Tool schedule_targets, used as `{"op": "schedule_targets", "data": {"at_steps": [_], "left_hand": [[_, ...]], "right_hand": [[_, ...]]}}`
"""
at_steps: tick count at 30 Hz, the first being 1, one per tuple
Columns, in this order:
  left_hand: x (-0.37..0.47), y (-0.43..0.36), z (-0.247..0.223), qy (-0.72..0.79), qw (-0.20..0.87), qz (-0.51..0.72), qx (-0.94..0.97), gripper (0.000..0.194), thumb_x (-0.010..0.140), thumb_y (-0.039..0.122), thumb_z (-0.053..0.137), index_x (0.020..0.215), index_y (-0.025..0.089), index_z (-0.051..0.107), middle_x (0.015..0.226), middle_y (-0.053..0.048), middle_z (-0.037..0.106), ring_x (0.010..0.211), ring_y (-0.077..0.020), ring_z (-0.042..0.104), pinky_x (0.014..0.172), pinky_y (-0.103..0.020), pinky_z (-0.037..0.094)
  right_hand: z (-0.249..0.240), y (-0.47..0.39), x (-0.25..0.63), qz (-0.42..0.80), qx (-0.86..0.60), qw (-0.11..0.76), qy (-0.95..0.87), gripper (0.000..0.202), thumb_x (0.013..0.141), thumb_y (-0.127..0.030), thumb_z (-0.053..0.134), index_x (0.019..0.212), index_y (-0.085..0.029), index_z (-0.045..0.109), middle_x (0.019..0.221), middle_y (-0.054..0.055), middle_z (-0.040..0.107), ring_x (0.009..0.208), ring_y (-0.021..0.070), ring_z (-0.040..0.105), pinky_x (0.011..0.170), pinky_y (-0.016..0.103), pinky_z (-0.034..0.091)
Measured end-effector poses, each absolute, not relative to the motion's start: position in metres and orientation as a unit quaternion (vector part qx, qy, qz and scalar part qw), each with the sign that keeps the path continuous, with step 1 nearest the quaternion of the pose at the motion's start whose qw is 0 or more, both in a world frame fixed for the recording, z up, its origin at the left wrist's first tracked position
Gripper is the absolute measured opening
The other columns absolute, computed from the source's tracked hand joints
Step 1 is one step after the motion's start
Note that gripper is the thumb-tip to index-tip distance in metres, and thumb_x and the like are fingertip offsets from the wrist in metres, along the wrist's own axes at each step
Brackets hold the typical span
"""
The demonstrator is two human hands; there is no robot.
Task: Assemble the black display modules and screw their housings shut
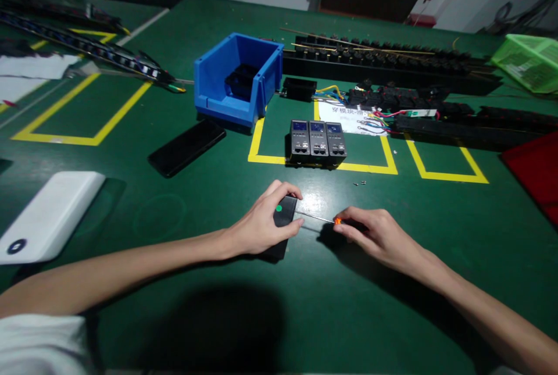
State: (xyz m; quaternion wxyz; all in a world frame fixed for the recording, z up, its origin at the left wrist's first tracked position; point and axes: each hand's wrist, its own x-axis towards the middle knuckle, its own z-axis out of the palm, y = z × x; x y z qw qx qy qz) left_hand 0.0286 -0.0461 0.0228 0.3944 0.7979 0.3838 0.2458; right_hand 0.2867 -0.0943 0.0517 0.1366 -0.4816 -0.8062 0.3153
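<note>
On the green table my left hand (265,218) grips a black box-shaped module (286,212) that has a green dot sticker on its top. My right hand (370,229) is closed around the orange handle of a screwdriver (314,216). The thin metal shaft points left, and its tip meets the module's right side; the exact contact point is too small to make out. Several tiny screws (360,183) lie beyond my right hand. Three dark modules (318,142) with small screens and ports stand side by side farther back.
A blue bin (226,104) holds black parts. Left of it lie a black phone (187,148) and a white power bank (52,215). Black rails and coloured wires (379,116) run across the back right. A green basket (529,64) and a red object (536,168) stand right.
</note>
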Motion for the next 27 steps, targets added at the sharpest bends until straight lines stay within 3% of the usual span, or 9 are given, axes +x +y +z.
{"op": "schedule_targets", "data": {"at_steps": [3,8,13,17,27], "left_hand": [[0.029,-0.047,0.023,0.377,0.395,0.243,0.802,0.029,0.082,0.026,0.059,0.109,0.023,0.051,0.101,-0.003,0.05,0.094,-0.0187,0.051,0.084,-0.033,0.044],[0.028,-0.048,0.023,0.38,0.399,0.239,0.8,0.026,0.082,0.024,0.058,0.108,0.023,0.053,0.099,-0.003,0.049,0.091,-0.0181,0.051,0.083,-0.033,0.044],[0.028,-0.048,0.022,0.383,0.397,0.241,0.799,0.025,0.082,0.025,0.058,0.107,0.023,0.052,0.1,-0.003,0.05,0.091,-0.0187,0.051,0.085,-0.034,0.044],[0.029,-0.047,0.021,0.384,0.394,0.242,0.8,0.025,0.082,0.024,0.058,0.106,0.023,0.052,0.1,-0.003,0.05,0.092,-0.0188,0.051,0.086,-0.035,0.044],[0.029,-0.047,0.023,0.383,0.395,0.237,0.801,0.026,0.082,0.023,0.058,0.107,0.023,0.052,0.101,-0.003,0.05,0.092,-0.0189,0.051,0.086,-0.035,0.044]], "right_hand": [[0.055,-0.095,0.284,0.324,-0.496,0.139,-0.794,0.024,0.097,-0.038,0.051,0.09,-0.017,0.061,0.071,0.002,0.066,0.059,0.0122,0.06,0.055,0.023,0.042],[0.045,-0.097,0.286,0.229,-0.479,0.184,-0.827,0.017,0.087,-0.03,0.064,0.097,-0.017,0.058,0.081,0.005,0.068,0.065,0.0139,0.062,0.057,0.024,0.045],[0.036,-0.097,0.293,0.069,-0.406,0.203,-0.888,0.008,0.092,-0.022,0.057,0.089,-0.017,0.061,0.076,0.006,0.068,0.068,0.0152,0.063,0.059,0.026,0.046],[0.038,-0.096,0.295,-0.018,-0.375,0.179,-0.909,0.01,0.093,-0.02,0.056,0.096,-0.016,0.064,0.077,0.006,0.07,0.068,0.0157,0.062,0.06,0.028,0.045],[0.041,-0.097,0.291,0.034,-0.389,0.177,-0.903,0.017,0.096,-0.026,0.053,0.099,-0.013,0.064,0.072,0.006,0.068,0.06,0.0146,0.061,0.055,0.027,0.042]]}}
